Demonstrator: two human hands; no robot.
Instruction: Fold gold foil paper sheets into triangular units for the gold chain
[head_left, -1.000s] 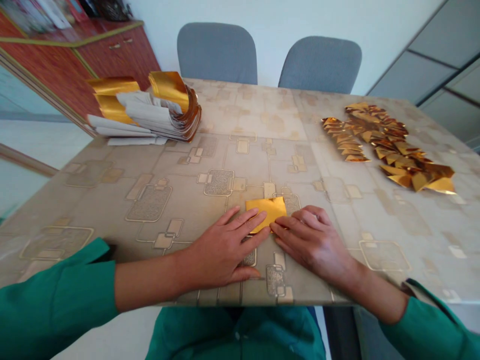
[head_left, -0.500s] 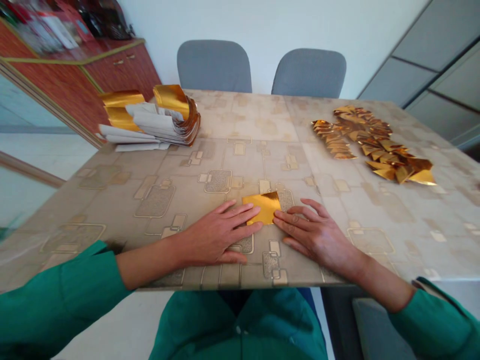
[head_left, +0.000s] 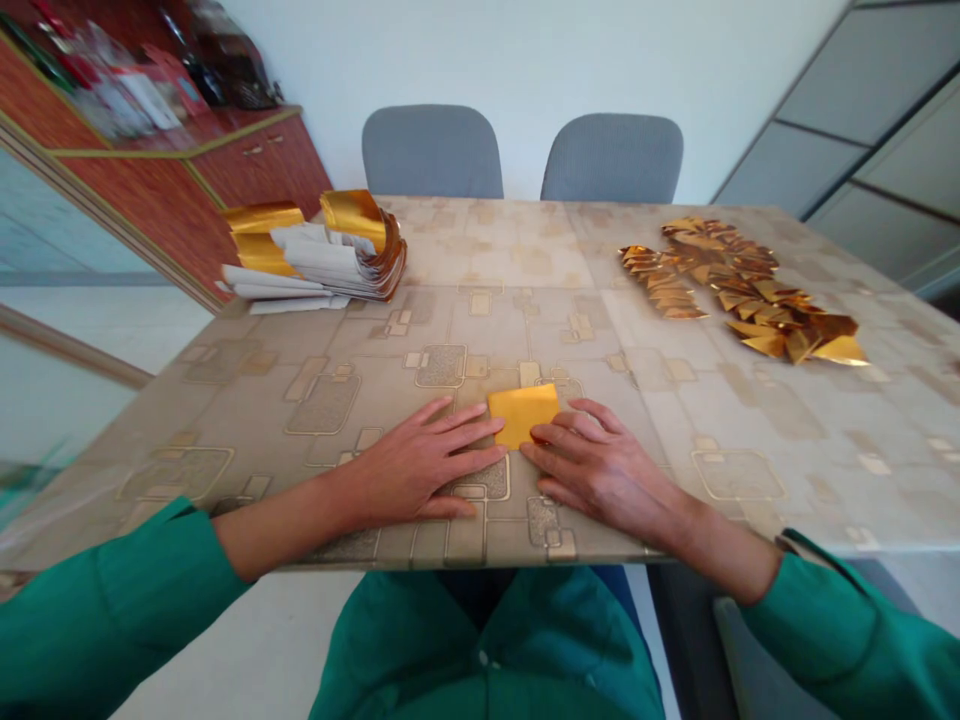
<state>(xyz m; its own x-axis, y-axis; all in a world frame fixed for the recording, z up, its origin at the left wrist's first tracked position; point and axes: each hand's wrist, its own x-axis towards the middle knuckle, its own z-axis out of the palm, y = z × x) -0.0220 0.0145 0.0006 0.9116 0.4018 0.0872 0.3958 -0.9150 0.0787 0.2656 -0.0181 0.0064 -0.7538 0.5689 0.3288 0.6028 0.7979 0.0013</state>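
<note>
- Gold foil square [head_left: 523, 414] shows a flat, matte yellow face where it flashed mirror-bright half a second ago, and it sits squarer to my view. It lies on the patterned beige worktop [head_left: 847, 420], close to the near edge, between the two hands.
- Right hand [head_left: 600, 470] has moved in: open, palm down, its fingertips now over the square's lower left corner instead of just beside it.
- Left hand [head_left: 427, 462] is open, palm down, fingers spread, with its tips at the square's left edge. The two hands stay apart, neither clamped on anything.
- One square, two hands, and a green sleeve on each forearm: left green sleeve [head_left: 112, 610], right green sleeve [head_left: 847, 640].
- One fanned stack of white-backed gold foil strips [head_left: 322, 255] sits at the far left of the worktop.
- Two clusters of folded gold foil triangles sit at the far right: a narrow row [head_left: 660, 282] and a larger spread [head_left: 772, 320]. There are too many pieces to count reliably.
- Two grey upholstered chairs [head_left: 431, 150] [head_left: 611, 157] stand beyond the worktop, beside a red-brown wooden cabinet [head_left: 262, 160].
</note>
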